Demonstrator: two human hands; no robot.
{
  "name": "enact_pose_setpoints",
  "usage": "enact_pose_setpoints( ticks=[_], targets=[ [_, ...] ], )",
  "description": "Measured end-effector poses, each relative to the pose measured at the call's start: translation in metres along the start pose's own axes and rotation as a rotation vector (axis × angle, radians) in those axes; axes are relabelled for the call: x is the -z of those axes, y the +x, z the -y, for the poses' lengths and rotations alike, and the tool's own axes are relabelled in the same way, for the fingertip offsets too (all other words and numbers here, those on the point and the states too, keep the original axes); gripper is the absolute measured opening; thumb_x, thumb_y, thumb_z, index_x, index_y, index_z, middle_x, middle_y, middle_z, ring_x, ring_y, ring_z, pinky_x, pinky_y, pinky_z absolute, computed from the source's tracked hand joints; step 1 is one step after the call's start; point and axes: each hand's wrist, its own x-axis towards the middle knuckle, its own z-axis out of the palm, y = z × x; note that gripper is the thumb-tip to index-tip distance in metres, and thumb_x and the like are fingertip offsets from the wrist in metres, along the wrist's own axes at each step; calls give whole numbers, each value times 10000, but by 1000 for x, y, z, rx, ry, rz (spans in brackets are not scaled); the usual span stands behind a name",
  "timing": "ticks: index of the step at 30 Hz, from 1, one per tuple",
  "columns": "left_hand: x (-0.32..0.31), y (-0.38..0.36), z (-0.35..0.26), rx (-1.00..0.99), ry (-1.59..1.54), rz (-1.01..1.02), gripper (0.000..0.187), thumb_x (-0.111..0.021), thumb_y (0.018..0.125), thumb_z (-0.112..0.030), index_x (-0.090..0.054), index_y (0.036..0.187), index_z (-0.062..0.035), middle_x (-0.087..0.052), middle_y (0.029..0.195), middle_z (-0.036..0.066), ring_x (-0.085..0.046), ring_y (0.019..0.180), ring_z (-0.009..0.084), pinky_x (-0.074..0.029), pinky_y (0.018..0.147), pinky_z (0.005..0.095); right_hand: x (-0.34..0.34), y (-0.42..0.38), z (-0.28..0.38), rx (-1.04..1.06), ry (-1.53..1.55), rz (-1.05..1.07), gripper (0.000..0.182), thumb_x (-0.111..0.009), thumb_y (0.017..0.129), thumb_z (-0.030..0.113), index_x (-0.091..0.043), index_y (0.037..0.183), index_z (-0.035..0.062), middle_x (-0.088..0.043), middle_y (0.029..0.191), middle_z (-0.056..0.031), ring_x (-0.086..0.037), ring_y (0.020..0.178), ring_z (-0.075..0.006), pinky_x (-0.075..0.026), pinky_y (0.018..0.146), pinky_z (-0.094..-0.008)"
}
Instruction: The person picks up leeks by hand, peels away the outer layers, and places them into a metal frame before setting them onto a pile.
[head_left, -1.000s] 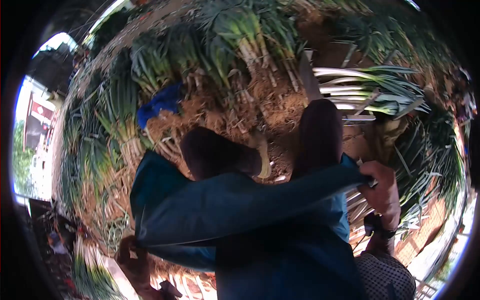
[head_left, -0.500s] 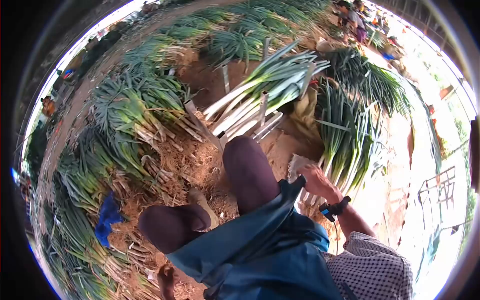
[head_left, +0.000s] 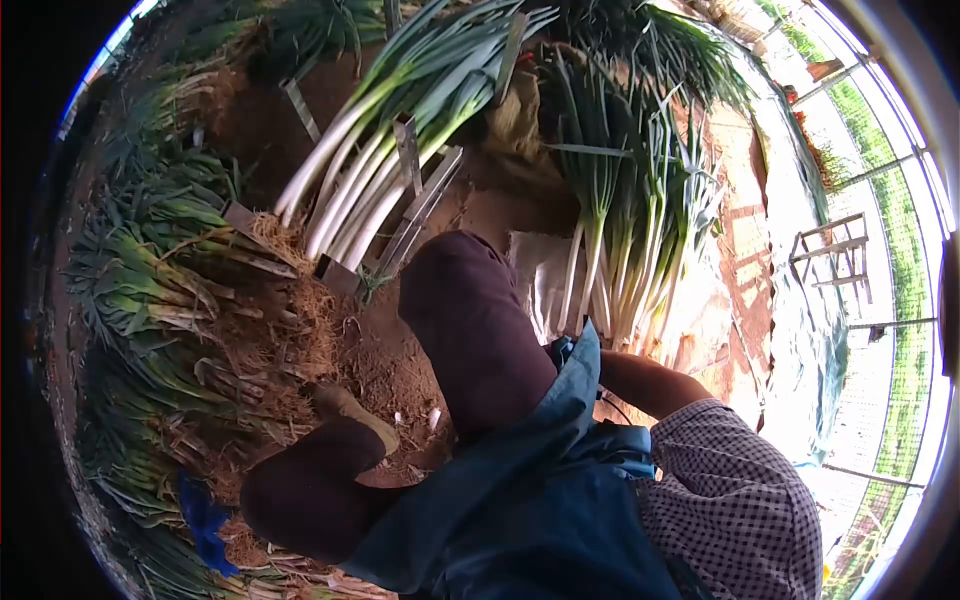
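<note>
My right forearm [head_left: 645,383] reaches down beside my right knee, and its hand is hidden behind the raised teal apron [head_left: 545,425]. Nearest to it are the white lower stems of a leek bundle [head_left: 640,270] and a pale flat sheet [head_left: 540,275]. My left hand is out of sight. Ahead of my knees, trimmed-looking leeks [head_left: 375,170] with long white stems rest in a metal frame [head_left: 425,205], their green tops pointing up and right.
Heaped leeks with roots [head_left: 150,290] line the left side. A blue cloth [head_left: 205,525] lies at lower left. Dark green leeks [head_left: 650,45] are at the top, a brown sack [head_left: 525,125] beyond the frame. A metal rack [head_left: 835,258] and mesh fence stand at the right.
The view has tilted down and turned right, so the scene sits further left. My right hand has gone behind the apron. My left hand, earlier at the bottom edge, has left the view.
</note>
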Motion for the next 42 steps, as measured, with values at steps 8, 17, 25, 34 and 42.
enact_pose_setpoints(
  ticks=[8, 17, 25, 34, 42],
  targets=[
    [-16, 54, -71, 83, -26, -49, 315, -551, 981, -166, -565, 1233, 22, -677, 949, 122, -693, 733, 227, -571, 626, 345, -28, 18, -10, -131, 15, 150, 257, -692, 833, 266, -699, 1006, 77, -725, 900, -119, -703, 874, -286, -576, 747, -374],
    [-20, 96, -96, 233, -128, -95, 310, -549, 979, -162, -570, 1231, 17, -678, 942, 116, -692, 726, 218, -567, 619, 335, -11, 21, -18, -308, 80, 318, 206, -658, 847, 244, -697, 954, 72, -723, 861, -100, -708, 834, -268, -585, 720, -365],
    [-12, 75, -110, 153, -153, -178, 305, -548, 978, -159, -574, 1230, 11, -679, 936, 112, -691, 720, 209, -563, 614, 326, 52, 53, -6, -185, 103, 188, 177, -628, 859, 224, -695, 907, 67, -722, 827, -82, -712, 798, -252, -592, 697, -357],
    [-6, 57, -102, 19, -285, -316, 301, -547, 977, -156, -579, 1228, 6, -679, 930, 106, -691, 712, 199, -559, 607, 316, 18, -53, -97, -154, 97, 293, 172, -594, 873, 202, -692, 854, 63, -720, 789, -63, -716, 758, -234, -601, 670, -349],
    [33, 19, -103, 29, -478, -440, 297, -546, 976, -153, -584, 1227, 0, -680, 924, 102, -690, 706, 191, -555, 602, 307, 52, -165, -178, -610, 650, -88, 222, -545, 891, 172, -669, 770, 32, -656, 623, -83, -679, 546, -229, -573, 488, -346]
  ],
)
